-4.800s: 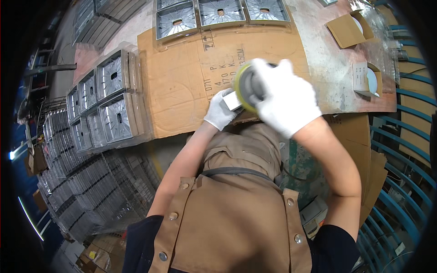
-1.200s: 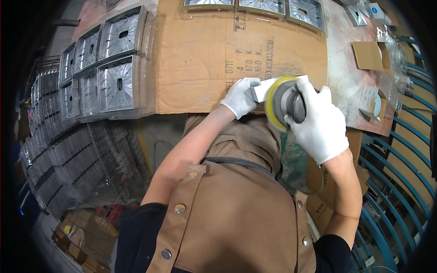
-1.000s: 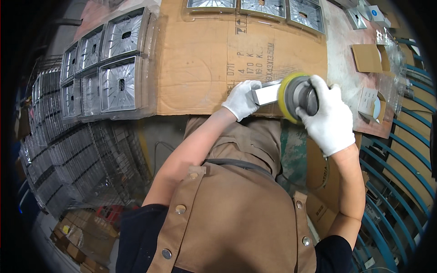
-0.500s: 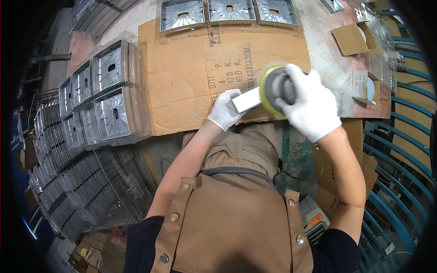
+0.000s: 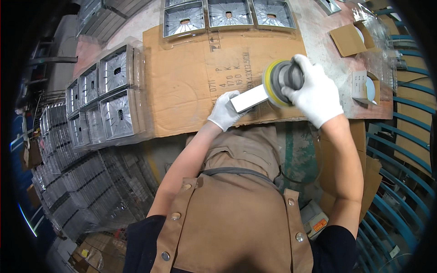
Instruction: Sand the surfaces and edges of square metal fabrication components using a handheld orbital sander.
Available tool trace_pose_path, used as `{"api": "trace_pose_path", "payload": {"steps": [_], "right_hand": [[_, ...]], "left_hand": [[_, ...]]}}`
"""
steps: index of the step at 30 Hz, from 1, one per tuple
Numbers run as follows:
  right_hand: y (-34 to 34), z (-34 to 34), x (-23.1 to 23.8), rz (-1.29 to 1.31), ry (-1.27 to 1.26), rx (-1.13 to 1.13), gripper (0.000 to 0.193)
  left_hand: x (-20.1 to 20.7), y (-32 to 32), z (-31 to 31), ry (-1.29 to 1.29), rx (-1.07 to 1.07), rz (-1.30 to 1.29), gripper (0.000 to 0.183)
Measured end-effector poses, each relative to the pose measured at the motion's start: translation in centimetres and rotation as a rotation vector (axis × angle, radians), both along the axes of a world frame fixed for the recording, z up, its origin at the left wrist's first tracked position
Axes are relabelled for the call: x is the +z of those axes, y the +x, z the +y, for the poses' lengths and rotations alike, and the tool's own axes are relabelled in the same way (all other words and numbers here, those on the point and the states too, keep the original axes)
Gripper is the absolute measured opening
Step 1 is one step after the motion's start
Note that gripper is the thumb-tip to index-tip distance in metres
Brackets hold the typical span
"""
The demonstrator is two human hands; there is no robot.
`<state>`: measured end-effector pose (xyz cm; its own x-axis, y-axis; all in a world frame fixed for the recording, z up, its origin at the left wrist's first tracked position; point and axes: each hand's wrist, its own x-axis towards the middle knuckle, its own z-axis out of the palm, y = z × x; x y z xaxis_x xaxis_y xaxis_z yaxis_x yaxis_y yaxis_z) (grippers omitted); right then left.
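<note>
The right hand (image 5: 314,93), in a white glove, has its grip wrapped around the grey body of a round power tool (image 5: 287,75) with a yellow edge; the tool is tipped onto its side, its flat face turned left. That face meets the right end of a long rectangular piece (image 5: 250,98) with a bright side. The white-gloved left hand (image 5: 224,111) has its grip closed on the piece's other end. The piece slants up to the right above a cardboard sheet (image 5: 182,86), close to the near edge of the surface (image 5: 314,38); whether it touches the cardboard cannot be told. Square metal parts in clear trays (image 5: 229,13) stand toward the surface's far edge, and more metal parts (image 5: 117,116) fill the near left corner. Toward the right edge lie two open cartons, one (image 5: 348,40) behind the other (image 5: 359,86), the nearer holding a pale disc (image 5: 370,89). A brown apron (image 5: 241,218) faces the near edge.
</note>
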<state>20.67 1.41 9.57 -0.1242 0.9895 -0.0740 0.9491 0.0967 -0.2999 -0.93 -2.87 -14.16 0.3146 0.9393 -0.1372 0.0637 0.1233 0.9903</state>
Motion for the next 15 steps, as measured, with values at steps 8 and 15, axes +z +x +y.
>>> {"api": "trace_pose_path", "payload": {"steps": [8,15], "right_hand": [[6.3,1.2,-5.2,0.318,0.106,-0.262,0.077],[6.4,-2.2,-9.3,0.057,-0.005,-0.455,0.082]], "left_hand": [[1.0,-0.5,0.5,-0.879,0.095,-1.208,0.029],[8.5,0.3,-0.3,0.080,0.082,0.145,0.055]]}}
